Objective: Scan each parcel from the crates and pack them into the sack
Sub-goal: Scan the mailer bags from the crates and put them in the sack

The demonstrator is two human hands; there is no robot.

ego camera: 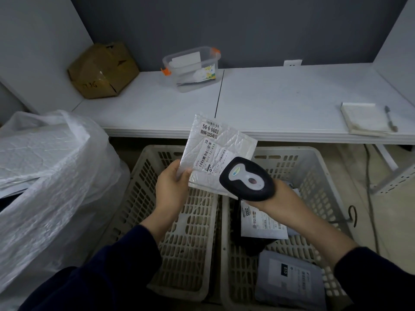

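Here the left hand pinches the parcel; the right hand grips the scanner just beside it.

Grey walls — white table — pale floor.

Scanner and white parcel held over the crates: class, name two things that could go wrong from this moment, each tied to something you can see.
1. The white parcel carries several barcodes, so the scanner in the right hand might read the wrong one.
2. The left hand pinches only a lower corner, so the parcel could slip into the empty left crate.
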